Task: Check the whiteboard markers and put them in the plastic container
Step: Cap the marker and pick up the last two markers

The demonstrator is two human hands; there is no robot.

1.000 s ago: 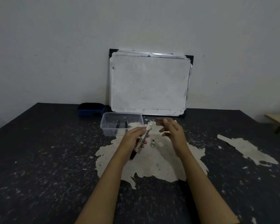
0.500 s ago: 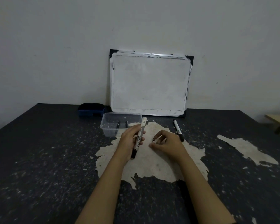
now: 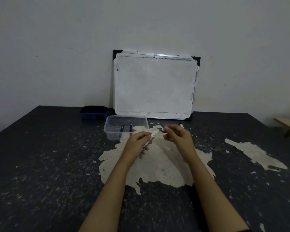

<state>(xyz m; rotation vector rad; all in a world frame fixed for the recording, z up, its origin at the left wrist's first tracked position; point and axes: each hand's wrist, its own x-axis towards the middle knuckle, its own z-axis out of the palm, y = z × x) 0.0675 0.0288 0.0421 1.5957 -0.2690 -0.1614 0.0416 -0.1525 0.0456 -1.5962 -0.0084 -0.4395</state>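
Observation:
My left hand (image 3: 137,144) grips a white whiteboard marker (image 3: 151,137), tilted with its upper end pointing up and right. My right hand (image 3: 177,137) pinches a small dark cap (image 3: 161,129) right at that upper end. A clear plastic container (image 3: 110,129) stands just behind my left hand, with two dark markers (image 3: 126,128) lying inside. Another marker (image 3: 181,125) lies on the table behind my right hand, mostly hidden. A whiteboard (image 3: 155,86) leans on the wall at the back.
A dark blue eraser (image 3: 94,112) sits left of the whiteboard. The black table (image 3: 40,164) has worn pale patches in the middle and at the right. A wooden bench edge (image 3: 288,124) shows at the far right.
My right hand went down to the table, picked up the small cap, and has risen with it to the marker's tip. The left hand tilted the marker slightly toward it.

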